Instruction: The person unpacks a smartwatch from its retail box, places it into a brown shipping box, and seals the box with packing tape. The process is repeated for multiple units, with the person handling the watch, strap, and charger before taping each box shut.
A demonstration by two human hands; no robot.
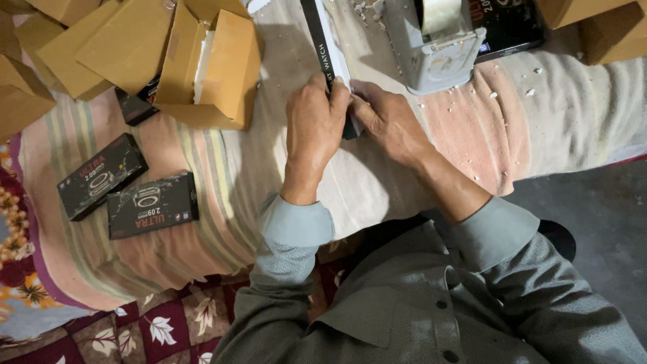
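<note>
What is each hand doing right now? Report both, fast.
Left hand: closed on the long black box, gripping its near end.
Right hand: fingers on the same box end; grip cannot be told.

four black boxes (101,175), one tape dispenser (435,54)

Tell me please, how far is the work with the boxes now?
Done: nothing looks sealed yet. In hand: the left hand and right hand both grip one long black box beside the grey tape dispenser. Left: two black boxes lie apart on the striped cloth, another sits by the open cardboard carton, and flat cartons are piled at top left.
</note>
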